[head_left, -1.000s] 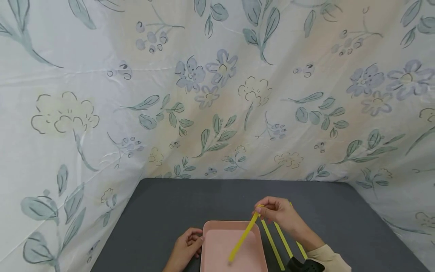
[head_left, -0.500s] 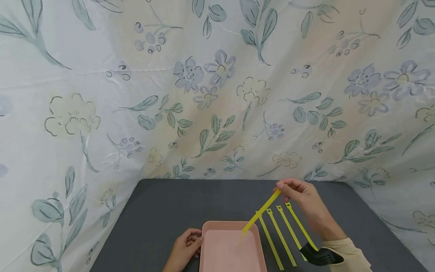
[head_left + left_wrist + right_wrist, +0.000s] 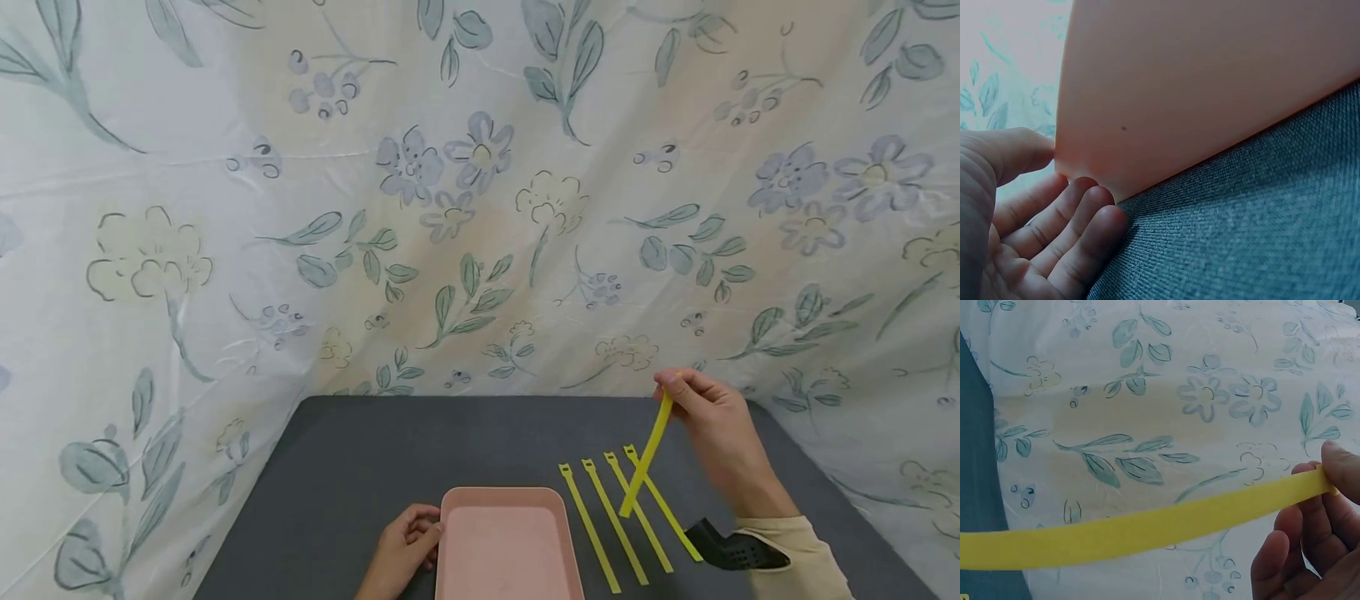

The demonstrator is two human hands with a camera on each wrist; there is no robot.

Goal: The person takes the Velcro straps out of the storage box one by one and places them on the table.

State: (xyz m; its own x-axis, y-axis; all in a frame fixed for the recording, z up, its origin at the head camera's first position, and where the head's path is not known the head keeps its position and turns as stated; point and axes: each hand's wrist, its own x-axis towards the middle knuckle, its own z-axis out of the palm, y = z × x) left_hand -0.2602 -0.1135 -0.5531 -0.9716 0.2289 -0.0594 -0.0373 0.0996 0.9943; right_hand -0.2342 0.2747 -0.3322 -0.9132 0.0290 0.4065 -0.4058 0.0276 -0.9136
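Note:
My right hand (image 3: pixel 716 433) pinches one end of a yellow hook-and-loop cable tie (image 3: pixel 647 454) between thumb and fingers. The strap hangs down and leftward above other ties. In the right wrist view this cable tie (image 3: pixel 1141 528) stretches across the picture from the fingertips. Several matching yellow cable ties (image 3: pixel 588 527) with slotted heads lie side by side on the table, right of a pink tray (image 3: pixel 504 542). My left hand (image 3: pixel 405 546) holds the tray's left side. Up close in the left wrist view, its thumb and bent fingers meet the tray wall (image 3: pixel 1166 106).
The dark grey table (image 3: pixel 390 442) reaches back to a floral curtain (image 3: pixel 450 208) that hangs behind it and at both sides. A black wrist mount (image 3: pixel 742 548) sits on my right wrist, close to the near end of the rightmost tie.
My right hand has moved right and up from over the tray with the tie, which now hangs above the row of ties. The left hand stays at the tray.

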